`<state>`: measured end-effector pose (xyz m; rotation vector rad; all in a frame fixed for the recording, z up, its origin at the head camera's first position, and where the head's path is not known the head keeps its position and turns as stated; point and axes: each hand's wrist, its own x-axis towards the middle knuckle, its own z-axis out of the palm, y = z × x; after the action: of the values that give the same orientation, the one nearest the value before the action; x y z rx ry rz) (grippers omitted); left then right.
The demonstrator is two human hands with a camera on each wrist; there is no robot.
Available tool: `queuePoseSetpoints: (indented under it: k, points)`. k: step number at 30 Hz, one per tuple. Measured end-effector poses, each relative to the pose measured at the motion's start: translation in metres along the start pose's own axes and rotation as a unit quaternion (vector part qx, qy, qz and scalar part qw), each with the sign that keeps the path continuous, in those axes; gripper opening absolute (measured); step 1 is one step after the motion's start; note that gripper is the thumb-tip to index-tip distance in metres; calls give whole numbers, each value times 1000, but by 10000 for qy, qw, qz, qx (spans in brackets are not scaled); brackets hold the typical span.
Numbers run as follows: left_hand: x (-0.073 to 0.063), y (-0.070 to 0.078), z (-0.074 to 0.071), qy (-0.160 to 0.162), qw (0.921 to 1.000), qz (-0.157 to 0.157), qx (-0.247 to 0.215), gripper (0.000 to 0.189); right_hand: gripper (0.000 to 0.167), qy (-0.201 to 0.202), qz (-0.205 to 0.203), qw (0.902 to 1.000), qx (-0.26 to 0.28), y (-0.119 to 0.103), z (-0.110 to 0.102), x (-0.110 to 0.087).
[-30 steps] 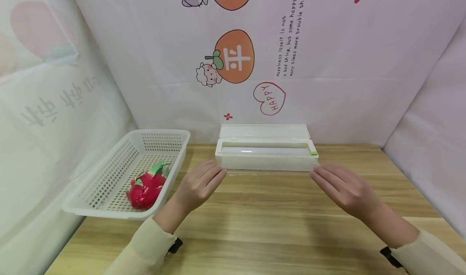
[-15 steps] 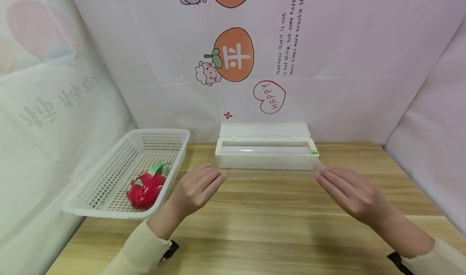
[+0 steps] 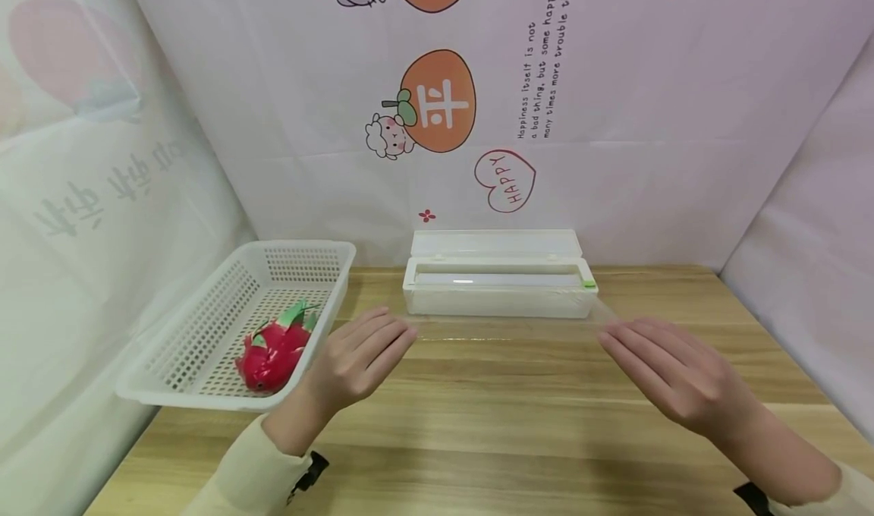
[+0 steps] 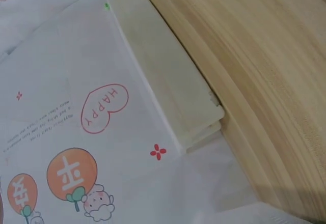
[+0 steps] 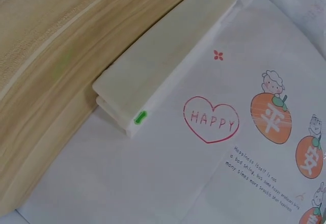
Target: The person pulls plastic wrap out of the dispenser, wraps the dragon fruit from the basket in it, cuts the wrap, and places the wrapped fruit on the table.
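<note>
A white cling film dispenser (image 3: 500, 302) stands at the back of the table with its lid (image 3: 495, 243) raised and a pale roll (image 3: 495, 279) inside. From it a clear sheet of cling film (image 3: 505, 329) stretches toward me. My left hand (image 3: 358, 358) pinches the film's left front corner between thumb and fingers. At the right corner, my right hand (image 3: 690, 379) pinches it the same way. Both hands are above the table, palms down. A green slider (image 5: 140, 117) sits at the dispenser's right end. The wrist views show the dispenser but little or nothing of the fingers.
To the left is a white perforated basket (image 3: 344, 288) holding a red dragon fruit (image 3: 271, 358) with green tips. White printed sheeting (image 3: 628, 121) hangs right behind the dispenser and along both sides. The wooden table (image 3: 505, 425) extends in front.
Both hands have drawn back toward me and slightly apart, pulling more film out of the dispenser. The dispenser, basket and dragon fruit have stayed put.
</note>
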<state>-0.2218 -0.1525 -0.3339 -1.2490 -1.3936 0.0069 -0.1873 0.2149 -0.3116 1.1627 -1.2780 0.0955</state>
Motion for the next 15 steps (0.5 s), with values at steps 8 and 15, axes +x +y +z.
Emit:
queuePoseSetpoints:
  k: [8, 15]
  points:
    - [10, -1, -6, 394, 9990, 161, 113, 14, 20, 230, -55, 9997, -94, -4, -4, 2]
    - [19, -2, -12, 724, 9971, 221, 103, 14, 20, 312, -16, 9994, -121, -7, -8, 0]
